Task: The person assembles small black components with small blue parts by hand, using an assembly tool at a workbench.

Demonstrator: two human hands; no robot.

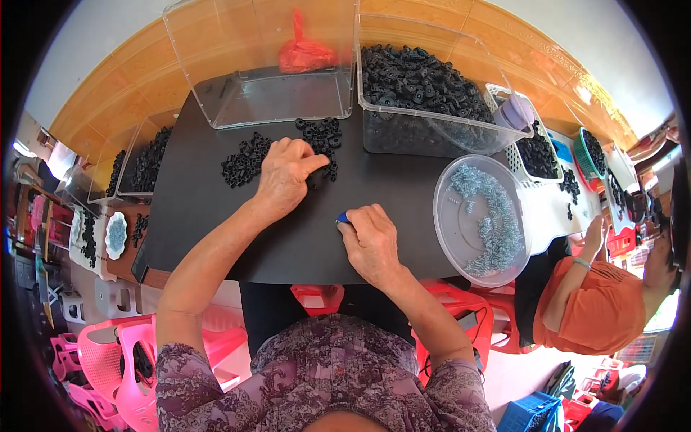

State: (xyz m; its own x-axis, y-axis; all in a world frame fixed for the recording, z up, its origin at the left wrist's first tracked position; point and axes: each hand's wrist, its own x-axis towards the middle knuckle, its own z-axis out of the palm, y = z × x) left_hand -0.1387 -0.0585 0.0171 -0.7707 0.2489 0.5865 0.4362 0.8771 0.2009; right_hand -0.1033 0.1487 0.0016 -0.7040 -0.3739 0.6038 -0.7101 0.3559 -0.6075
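Note:
My left hand [286,175] reaches over two small heaps of black plastic parts [247,160] on the dark table [209,230]. Its fingers are bent and drawn together at the right-hand heap [320,135]; whatever they pinch is hidden. Closer to the table's front edge, my right hand [371,243] is closed around a small blue object [343,217]. Only its rounded blue end shows past the thumb, so its kind is unclear. Right of that hand stands a round clear tub [440,234] with many small pale-blue, spring-like pieces [497,234] inside.
A clear bin [237,108] with a red plastic bag [306,54] by it stands behind the heaps. Beside it, another clear bin [432,133] is full of black parts. A white basket [515,155] sits further right, near a person in orange [601,306]. Pink chairs [133,360] stand lower left.

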